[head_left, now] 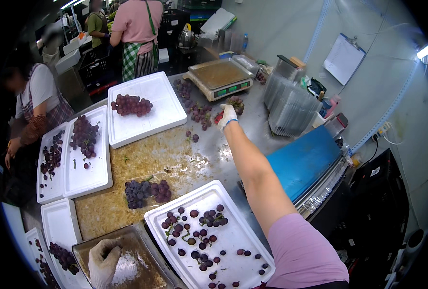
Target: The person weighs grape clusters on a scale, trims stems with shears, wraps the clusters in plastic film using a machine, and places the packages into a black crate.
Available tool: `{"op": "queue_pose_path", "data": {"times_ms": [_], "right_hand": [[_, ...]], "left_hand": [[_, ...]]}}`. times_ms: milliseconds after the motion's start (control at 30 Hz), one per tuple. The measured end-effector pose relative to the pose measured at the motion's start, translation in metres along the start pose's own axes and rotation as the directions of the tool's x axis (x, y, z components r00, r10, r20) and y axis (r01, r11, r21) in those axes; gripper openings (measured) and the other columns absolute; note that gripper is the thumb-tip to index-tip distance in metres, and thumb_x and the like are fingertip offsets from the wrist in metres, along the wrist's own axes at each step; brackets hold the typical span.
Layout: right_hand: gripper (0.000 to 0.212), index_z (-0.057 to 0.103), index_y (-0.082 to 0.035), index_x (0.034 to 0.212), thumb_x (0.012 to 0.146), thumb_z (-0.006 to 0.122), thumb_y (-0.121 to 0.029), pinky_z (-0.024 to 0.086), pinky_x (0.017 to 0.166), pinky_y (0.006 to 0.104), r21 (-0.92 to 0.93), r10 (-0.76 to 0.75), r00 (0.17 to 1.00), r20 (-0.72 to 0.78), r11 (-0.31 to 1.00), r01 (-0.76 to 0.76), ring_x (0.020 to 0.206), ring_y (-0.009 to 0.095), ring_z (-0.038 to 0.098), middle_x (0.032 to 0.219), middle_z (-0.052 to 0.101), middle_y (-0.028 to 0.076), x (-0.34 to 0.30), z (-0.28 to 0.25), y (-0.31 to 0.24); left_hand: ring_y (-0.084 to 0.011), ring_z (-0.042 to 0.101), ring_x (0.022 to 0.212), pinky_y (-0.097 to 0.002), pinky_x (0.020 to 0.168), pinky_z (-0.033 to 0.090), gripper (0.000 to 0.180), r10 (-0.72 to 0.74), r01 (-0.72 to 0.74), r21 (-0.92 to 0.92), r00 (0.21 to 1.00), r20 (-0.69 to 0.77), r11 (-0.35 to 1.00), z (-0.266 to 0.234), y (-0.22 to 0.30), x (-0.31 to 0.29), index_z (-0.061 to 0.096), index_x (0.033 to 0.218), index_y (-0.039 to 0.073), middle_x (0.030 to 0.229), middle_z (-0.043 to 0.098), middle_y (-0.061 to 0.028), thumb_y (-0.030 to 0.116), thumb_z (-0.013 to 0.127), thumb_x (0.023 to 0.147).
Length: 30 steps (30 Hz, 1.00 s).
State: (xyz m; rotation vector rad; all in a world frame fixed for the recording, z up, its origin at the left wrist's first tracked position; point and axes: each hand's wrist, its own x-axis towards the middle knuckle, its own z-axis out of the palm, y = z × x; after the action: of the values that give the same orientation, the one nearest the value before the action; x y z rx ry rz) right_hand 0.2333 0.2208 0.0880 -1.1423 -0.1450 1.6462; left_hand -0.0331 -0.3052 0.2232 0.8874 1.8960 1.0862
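Observation:
My right arm reaches across the steel table to its far side. My right hand, in a white glove, is closed, with a small red object showing at its palm side; its kind is unclear. Its fingertips are at a greenish-red grape bunch; whether they touch it I cannot tell. My left hand, gloved too, is loosely curled over the metal pan at the lower left, with nothing visible in it. Just beyond the pan, dark grapes lie in a clear container on the table.
A white foam tray with loose grapes stands in front of me. Other foam trays with bunches line the left. A weighing scale, stacked clear containers and a blue board are far and right. Co-workers stand beyond.

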Motion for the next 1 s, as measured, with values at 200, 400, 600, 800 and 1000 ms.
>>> {"op": "queue_pose_path", "data": {"times_ms": [200, 400, 600, 800, 1000], "right_hand": [[0.011, 0.055, -0.015, 0.076, 0.086, 0.059, -0.018, 0.047, 0.055, 0.0326, -0.075, 0.182, 0.963, 0.200, 0.983, -0.170, 0.058, 0.020, 0.050, 0.063, 0.047, 0.000, -0.119, 0.008, -0.007], [0.016, 0.058, -0.007, 0.084, 0.088, 0.061, -0.022, 0.048, 0.056, 0.0309, -0.473, 0.315, 0.881, 0.354, 0.873, -0.122, 0.062, 0.018, 0.055, 0.076, 0.059, 0.006, -0.285, -0.021, -0.013], [0.041, 0.052, 0.004, 0.111, 0.088, 0.064, -0.027, 0.052, 0.057, 0.0301, -0.709, 0.734, 0.575, 0.362, 0.617, -0.342, 0.069, 0.020, 0.062, 0.085, 0.062, 0.011, -0.425, -0.092, -0.037], [0.060, 0.053, 0.011, 0.109, 0.074, 0.076, -0.031, 0.049, 0.049, 0.0303, -0.888, 0.833, 0.490, 0.259, 0.405, -0.219, 0.062, 0.020, 0.060, 0.082, 0.061, 0.014, -0.496, -0.170, -0.035], [0.057, 0.062, 0.005, 0.109, 0.070, 0.080, -0.032, 0.052, 0.056, 0.0275, -0.984, 0.880, 0.448, 0.159, 0.181, -0.006, 0.066, 0.016, 0.061, 0.083, 0.063, 0.009, -0.511, -0.214, -0.030]], "left_hand": [[-0.0088, 0.058, 0.070, -0.0234, 0.065, 0.047, 0.014, 0.093, -0.087, -0.093, 0.994, 0.058, 0.992, 0.005, -0.005, -0.038, 0.064, 0.092, -0.005, 0.077, 0.064, -0.0048, 0.004, 0.059, 0.083], [-0.0105, 0.059, 0.076, -0.0252, 0.069, 0.048, 0.018, -0.008, 0.048, -0.273, 0.989, 0.148, 0.961, 0.033, -0.020, -0.095, 0.065, 0.097, -0.004, 0.083, 0.066, -0.0058, 0.009, 0.061, 0.085], [-0.0147, 0.061, 0.084, -0.0296, 0.076, 0.052, 0.025, 0.131, -0.013, -0.543, 0.975, 0.178, 0.840, 0.082, -0.046, -0.126, 0.061, 0.107, -0.004, 0.096, 0.065, -0.0096, 0.014, 0.058, 0.090], [-0.0263, 0.057, 0.100, -0.0473, 0.088, 0.049, 0.048, 0.147, 0.237, -0.953, 0.953, 0.266, 0.187, 0.126, -0.082, -0.145, 0.046, 0.127, 0.002, 0.112, 0.056, -0.0151, 0.038, 0.052, 0.095], [-0.0360, 0.050, 0.118, -0.0608, 0.101, 0.035, 0.079, 0.274, 0.414, -0.854, 0.901, 0.336, -0.314, 0.151, -0.076, -0.179, 0.040, 0.136, 0.010, 0.130, 0.049, -0.0144, 0.071, 0.038, 0.087]]}}
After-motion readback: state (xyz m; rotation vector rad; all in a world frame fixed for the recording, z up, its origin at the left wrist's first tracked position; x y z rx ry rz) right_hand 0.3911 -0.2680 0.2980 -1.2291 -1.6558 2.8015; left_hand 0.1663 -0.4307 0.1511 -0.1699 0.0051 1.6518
